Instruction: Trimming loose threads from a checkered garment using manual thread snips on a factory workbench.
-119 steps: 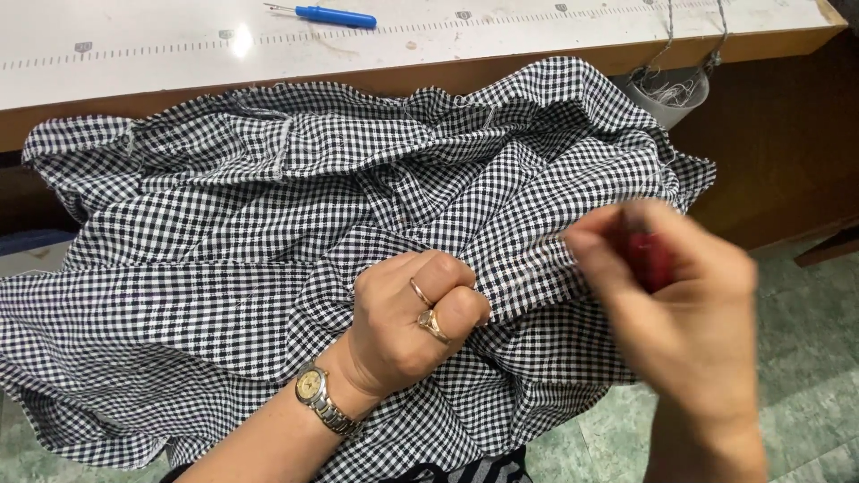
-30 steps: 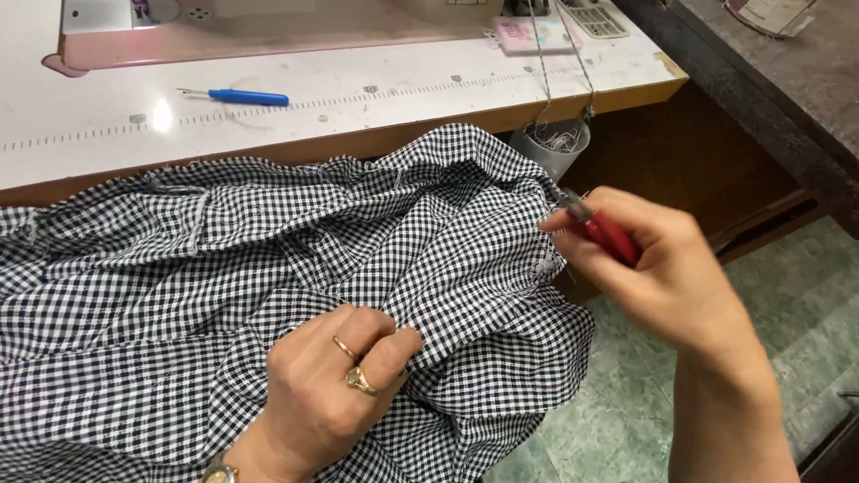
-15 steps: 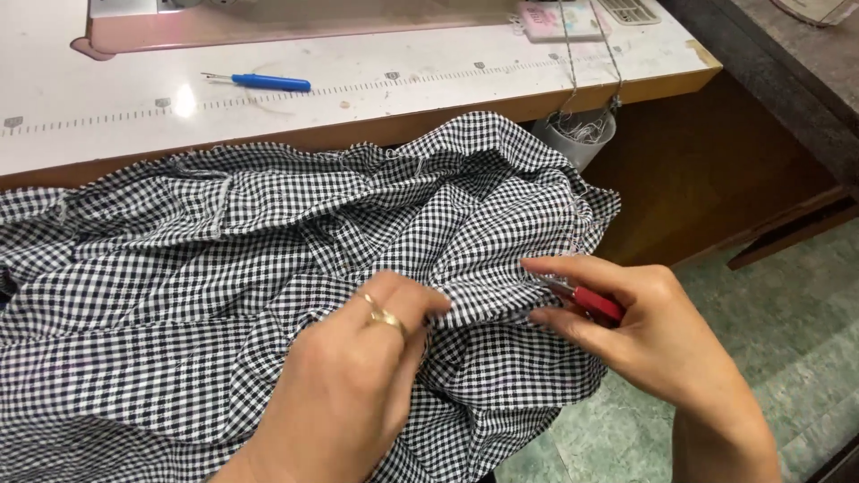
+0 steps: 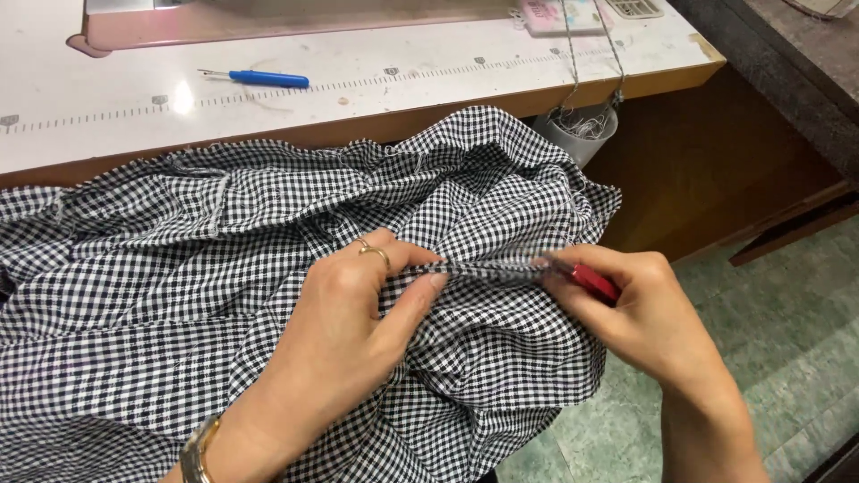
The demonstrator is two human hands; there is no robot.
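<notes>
Seen from the head camera, the left hand [image 4: 344, 309] has its grip closed, pinching a raised fold of the checked cloth [image 4: 224, 268] between thumb and fingers. The right hand [image 4: 649, 313] is closed on a small red tool [image 4: 592, 280], whose tip meets the same fold. The cloth lies bunched over the lap, below the worktop [image 4: 403, 85] edge. A blue-handled tool [image 4: 259, 79] lies on the worktop.

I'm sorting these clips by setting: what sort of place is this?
Most likely a sewing workstation. A sewing table with a ruler scale along its edge carries a blue seam ripper, and both hands work a fold of checked fabric, the right hand holding a red tool.
</notes>
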